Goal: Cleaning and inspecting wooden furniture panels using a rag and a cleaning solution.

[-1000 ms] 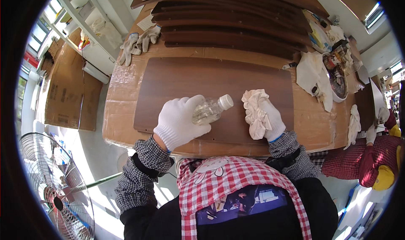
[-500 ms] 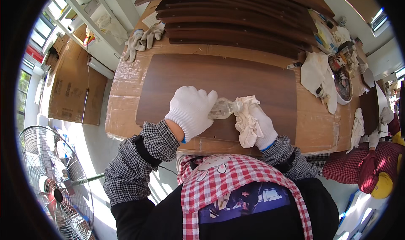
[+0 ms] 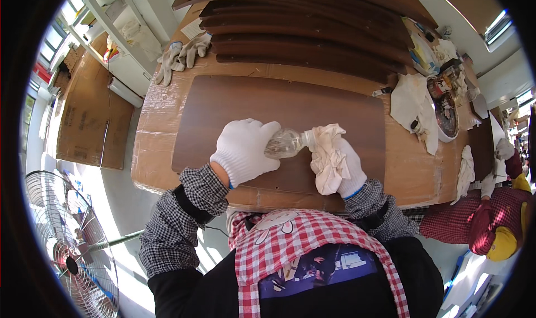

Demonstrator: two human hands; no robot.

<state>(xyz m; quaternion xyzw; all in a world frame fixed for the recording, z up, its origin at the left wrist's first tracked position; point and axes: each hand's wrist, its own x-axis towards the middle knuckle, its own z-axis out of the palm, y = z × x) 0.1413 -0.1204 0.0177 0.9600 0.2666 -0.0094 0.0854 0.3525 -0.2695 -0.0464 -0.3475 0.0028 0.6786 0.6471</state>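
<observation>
A clear bottle is held on its side over a brown panel, its neck pointing toward 3 o'clock. The left hand, in a white knitted glove with a blue edge, is closed around the bottle's body from the 9 o'clock side. The neck reaches the near edge of a bunched cream cloth; whether it presses into the fabric I cannot tell. The right hand, gloved likewise, is clamped on that cloth from the 4 o'clock side, its fingers mostly hidden by the folds.

The panel lies flat on a table covered in brown cardboard. From the bottle, a stack of brown boards is at 12 o'clock, a pair of off-white gloves at 10, and a spread white cloth between 2 and 3. Just beyond that cloth, near 3 o'clock, stands a round tray. A hanging rag is at the table's edge, just past 3. A red-and-white checked apron is at 6 o'clock, and a wire-caged fan stands at 8. A co-worker in dark-red checks is near 4 o'clock, and a large cardboard box at 9.
</observation>
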